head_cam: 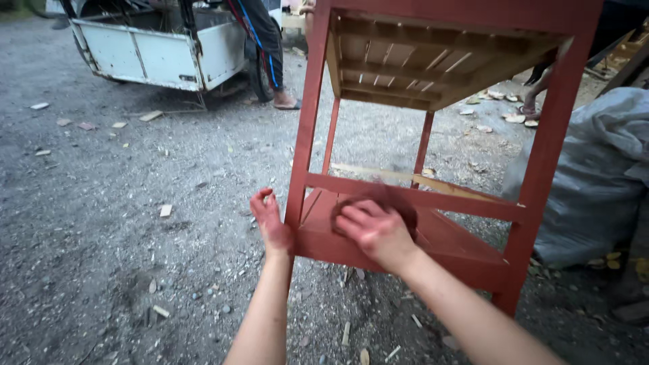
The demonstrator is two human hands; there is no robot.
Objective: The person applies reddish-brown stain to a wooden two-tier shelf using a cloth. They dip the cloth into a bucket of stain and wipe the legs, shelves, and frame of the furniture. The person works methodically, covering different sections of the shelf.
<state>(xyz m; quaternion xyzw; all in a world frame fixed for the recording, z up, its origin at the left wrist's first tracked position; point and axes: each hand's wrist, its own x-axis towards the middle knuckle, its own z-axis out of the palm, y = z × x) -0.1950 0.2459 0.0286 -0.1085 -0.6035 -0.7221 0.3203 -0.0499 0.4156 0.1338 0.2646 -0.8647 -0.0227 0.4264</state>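
A red-painted wooden table frame [541,162] stands on gravel, its top showing bare wood slats from below. My left hand [269,222], stained red, rests with fingers apart against the near left leg [305,135]. My right hand [373,231], also stained red, presses a dark red rag or pad [400,203] onto the lower shelf [446,236] just behind the low front rail. The pad is blurred, so its exact shape is unclear.
A grey plastic sack [602,169] lies right of the frame. A white cart [162,51] stands at the back left, with a person's leg and sandal [284,101] beside it. Another person's sandalled foot [531,107] shows behind the frame. Wood chips litter the gravel.
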